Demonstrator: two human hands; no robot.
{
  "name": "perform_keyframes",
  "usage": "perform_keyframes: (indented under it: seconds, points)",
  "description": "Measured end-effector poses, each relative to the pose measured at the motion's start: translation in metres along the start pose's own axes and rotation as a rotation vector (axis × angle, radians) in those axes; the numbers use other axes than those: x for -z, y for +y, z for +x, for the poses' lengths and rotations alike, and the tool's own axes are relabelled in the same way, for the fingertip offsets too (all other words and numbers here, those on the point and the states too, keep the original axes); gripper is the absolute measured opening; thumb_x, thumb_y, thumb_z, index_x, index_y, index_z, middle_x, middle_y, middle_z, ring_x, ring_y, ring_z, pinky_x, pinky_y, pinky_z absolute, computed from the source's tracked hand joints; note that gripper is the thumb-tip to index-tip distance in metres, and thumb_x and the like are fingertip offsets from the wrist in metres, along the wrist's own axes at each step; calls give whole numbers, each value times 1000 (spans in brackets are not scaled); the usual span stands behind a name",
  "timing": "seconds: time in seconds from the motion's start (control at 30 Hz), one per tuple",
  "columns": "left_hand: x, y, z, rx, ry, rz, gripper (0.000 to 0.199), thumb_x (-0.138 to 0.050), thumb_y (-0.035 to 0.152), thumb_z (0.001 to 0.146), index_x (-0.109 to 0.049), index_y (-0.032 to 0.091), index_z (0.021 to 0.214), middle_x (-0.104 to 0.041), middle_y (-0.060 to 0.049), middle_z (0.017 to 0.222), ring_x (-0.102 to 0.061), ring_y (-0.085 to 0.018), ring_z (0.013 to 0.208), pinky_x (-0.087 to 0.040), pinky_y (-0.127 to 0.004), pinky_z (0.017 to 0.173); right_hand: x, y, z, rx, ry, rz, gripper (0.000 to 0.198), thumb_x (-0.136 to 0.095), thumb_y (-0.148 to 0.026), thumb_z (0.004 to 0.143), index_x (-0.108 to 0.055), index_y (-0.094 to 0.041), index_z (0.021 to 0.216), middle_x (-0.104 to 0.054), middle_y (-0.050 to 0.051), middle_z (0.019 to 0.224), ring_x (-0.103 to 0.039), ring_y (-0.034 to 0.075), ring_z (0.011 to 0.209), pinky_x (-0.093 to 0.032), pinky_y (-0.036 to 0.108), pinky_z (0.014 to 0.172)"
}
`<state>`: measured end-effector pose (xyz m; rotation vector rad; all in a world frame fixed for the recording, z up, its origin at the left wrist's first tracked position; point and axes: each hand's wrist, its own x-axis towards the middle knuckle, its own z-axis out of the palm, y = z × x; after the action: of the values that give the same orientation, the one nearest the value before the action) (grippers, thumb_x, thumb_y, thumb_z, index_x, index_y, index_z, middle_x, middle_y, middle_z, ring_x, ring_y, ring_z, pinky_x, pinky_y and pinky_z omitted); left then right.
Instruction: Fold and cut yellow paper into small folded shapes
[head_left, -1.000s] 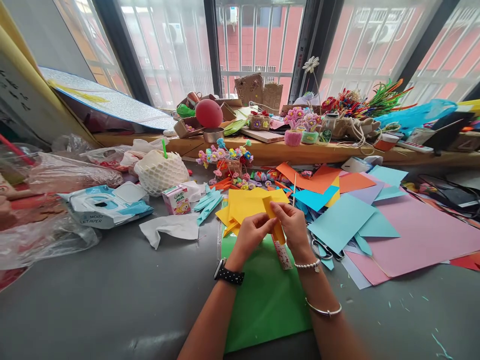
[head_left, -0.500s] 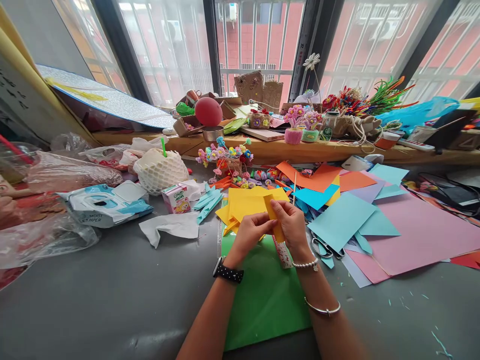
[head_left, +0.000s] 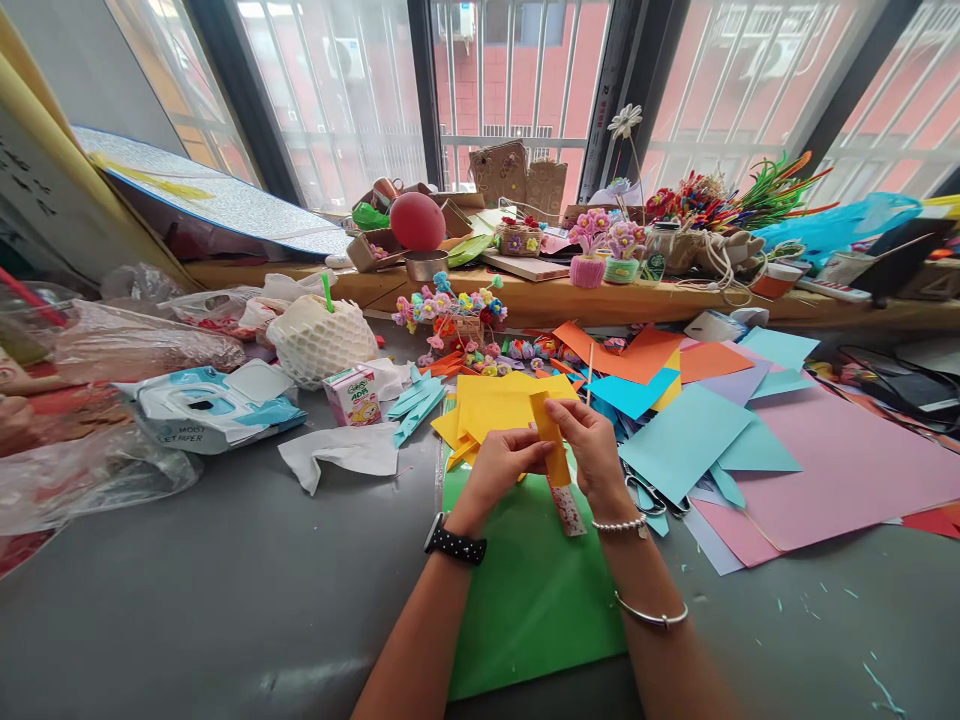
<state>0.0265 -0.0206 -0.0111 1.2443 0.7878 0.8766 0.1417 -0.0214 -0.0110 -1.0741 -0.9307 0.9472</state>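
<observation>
My right hand [head_left: 595,455] shifted outward, baring more of the yellow strip [head_left: 558,470] that it and my left hand [head_left: 499,468] pinched.

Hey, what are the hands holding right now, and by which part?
A narrow yellow paper strip: the left hand pinches it around its middle, the right hand near the top of its right edge.

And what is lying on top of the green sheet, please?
A patterned strip and, at the far end, yellow papers lie on the green sheet. The held yellow strip hides part of the patterned strip; whatever is under the papers cannot be seen.
</observation>
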Motion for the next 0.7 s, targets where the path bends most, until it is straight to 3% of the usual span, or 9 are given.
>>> perform_keyframes:
  seconds: [0.17,0.5,0.7]
  points:
    - [1,-1,0,20,-19,18,29,-65,34,59,-66,11,77,-66,-7,72,-61,-18,67,-49,-30,67,4,0,3,-26,-7,45,25,-66,-37,57,-63,-16,70,-64,2,71,-57,15,67,-44,29,64]
    - [0,-1,0,30,10,38,25,-64,32,61,-65,10,72,-65,-6,69,-61,-16,65,-49,-28,65,1,-1,1,-22,24,48,23,-67,-34,56,-60,-15,66,-60,0,66,-54,12,61,-43,25,59]
    - [0,1,1,-80,222,62,24,-64,34,60,-63,11,68,-64,-4,66,-59,-13,61,-48,-25,61,-1,-2,-1,32,-16,-25,20,-65,-33,59,-59,-15,65,-59,0,64,-53,12,61,-42,24,58]
